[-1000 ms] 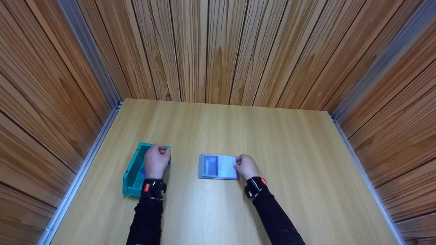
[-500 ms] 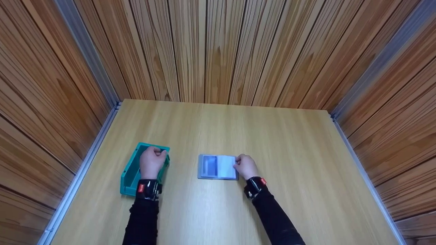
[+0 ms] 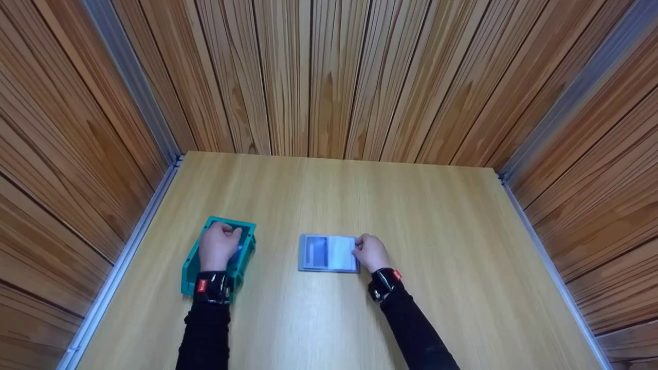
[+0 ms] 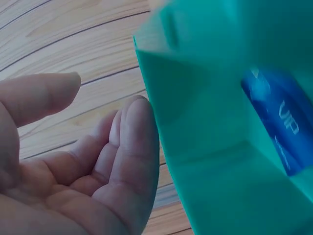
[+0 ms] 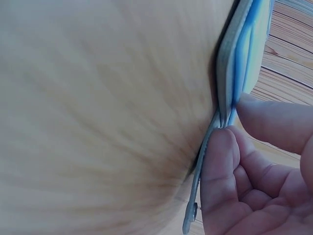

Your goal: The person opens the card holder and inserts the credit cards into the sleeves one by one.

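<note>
My left hand (image 3: 218, 249) is over the teal bin (image 3: 188, 277), its fingers loosely bent. In the left wrist view the thumb stands apart from the fingers and nothing lies between them; the fingertips are close beside the bin's wall. Inside the bin is a shiny blue card (image 4: 286, 120) marked "VIP". My right hand (image 3: 372, 252) pinches the right edge of a blue card holder (image 3: 314, 253), which lies open on the table. Seen from the right wrist, thumb and fingers meet at its edge, where a grey strap (image 5: 193, 210) with a snap sticks out.
The wood-grain table (image 3: 329, 195) extends around both objects. Wooden panel walls (image 3: 329, 77) enclose it at the back and on both sides, with metal rails (image 3: 123, 267) along the side edges.
My left hand has moved left, from the bin's right rim to over its inside. The bin has shifted slightly left since the first frame. The right hand keeps its hold on the card holder.
</note>
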{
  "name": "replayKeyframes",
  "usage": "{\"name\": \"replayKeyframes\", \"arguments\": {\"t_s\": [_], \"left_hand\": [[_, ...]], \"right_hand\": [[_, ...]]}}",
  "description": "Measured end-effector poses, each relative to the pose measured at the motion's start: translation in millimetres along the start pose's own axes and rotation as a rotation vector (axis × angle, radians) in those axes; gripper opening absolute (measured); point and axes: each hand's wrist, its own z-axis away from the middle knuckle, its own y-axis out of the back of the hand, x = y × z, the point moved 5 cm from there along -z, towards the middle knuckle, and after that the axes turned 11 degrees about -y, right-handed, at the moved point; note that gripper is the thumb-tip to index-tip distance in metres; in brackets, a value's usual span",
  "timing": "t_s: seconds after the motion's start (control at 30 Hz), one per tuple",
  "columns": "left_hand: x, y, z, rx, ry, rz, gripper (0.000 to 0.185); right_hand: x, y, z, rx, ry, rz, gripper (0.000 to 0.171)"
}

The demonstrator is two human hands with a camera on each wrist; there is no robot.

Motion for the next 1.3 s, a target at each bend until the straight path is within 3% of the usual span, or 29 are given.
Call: {"name": "replayKeyframes", "arguments": {"t_s": [0.3,0.5,0.67,0.8,1.03,1.3], "left_hand": [[-20.5,4.9,-4.1,-0.117,0.095,0.013,0.038],[-30.6,-1.8,-5.2,-0.113,0.067,-0.040,0.033],[-37.1,-9.0,-6.2,-0.123,0.097,-0.048,0.025],[-38.9,-12.5,-7.6,-0.120,0.099,-0.059,0.024],[-35.4,-15.4,-9.5,-0.107,0.032,-0.136,0.024],[-34.2,-22.1,-13.8,-0.190,0.087,-0.144,0.022]], "right_hand": [[-1,0,0,-0.014,-0.012,-0.002,0.015],[-1,0,0,-0.011,-0.018,0.005,0.015],[-1,0,1,-0.026,-0.013,-0.013,0.016],[-1,0,0,-0.027,-0.008,-0.018,0.016],[-1,0,0,-0.011,0.006,-0.011,0.017],[1,-1,-2,-0.026,-0.014,-0.020,0.016]]}}
